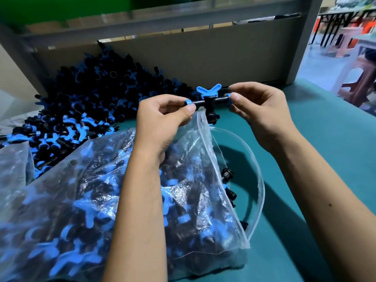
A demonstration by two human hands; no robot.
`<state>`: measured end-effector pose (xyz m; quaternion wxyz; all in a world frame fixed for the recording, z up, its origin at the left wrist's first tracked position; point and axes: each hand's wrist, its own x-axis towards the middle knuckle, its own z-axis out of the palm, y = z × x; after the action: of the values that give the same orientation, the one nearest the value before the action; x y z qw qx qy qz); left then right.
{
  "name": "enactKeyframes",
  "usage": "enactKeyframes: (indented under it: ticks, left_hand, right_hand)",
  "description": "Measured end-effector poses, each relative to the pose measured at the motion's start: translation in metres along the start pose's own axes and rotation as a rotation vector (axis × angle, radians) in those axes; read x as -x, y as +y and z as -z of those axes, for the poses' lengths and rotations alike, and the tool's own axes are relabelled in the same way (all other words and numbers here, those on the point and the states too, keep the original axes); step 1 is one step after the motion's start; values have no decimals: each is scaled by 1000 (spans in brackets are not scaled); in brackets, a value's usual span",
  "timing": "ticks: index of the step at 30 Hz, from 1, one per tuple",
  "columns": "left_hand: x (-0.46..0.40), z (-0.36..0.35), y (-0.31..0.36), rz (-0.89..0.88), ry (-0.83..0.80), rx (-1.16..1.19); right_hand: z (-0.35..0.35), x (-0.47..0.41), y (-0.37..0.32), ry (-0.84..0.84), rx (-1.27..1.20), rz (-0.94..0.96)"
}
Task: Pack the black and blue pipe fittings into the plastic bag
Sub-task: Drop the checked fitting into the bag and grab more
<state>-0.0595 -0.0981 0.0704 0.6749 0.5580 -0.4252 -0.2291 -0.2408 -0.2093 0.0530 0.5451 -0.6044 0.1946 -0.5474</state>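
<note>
Fitting: I see one black and blue pipe fitting [209, 101] held level in the air, just above the mouth of the plastic bag [205, 139], its blue butterfly handle pointing up.
Left hand: my left hand [162, 117] pinches the fitting's left blue end ring between thumb and fingers.
Right hand: my right hand [258, 110] pinches the right blue end the same way.
Bag: it lies on the teal table [325, 159], already bulging with fittings, its open rim gaping to the right under my hands.
Loose pile: a heap of loose fittings [91, 102] lies behind the bag, against a grey panel [203, 58].
Background: plastic stools [360, 78] stand far right.
</note>
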Motion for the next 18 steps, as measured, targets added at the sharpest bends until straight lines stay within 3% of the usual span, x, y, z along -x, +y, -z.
enactKeyframes:
  ticks: [7, 12, 16, 18]
  left_hand:
    - [4, -9, 1, -23, -52, -75]
    - [2, 0, 2, -19, 9, -84]
    - [2, -13, 7, -104, 164, -119]
    - [4, -24, 12, -162, 251, -149]
  right_hand:
    - [-19, 7, 8, -98, 84, 55]
    - [-8, 1, 5, 35, 58, 105]
    - [-15, 3, 3, 78, 414, 238]
    - [-22, 6, -1, -25, 541, 314]
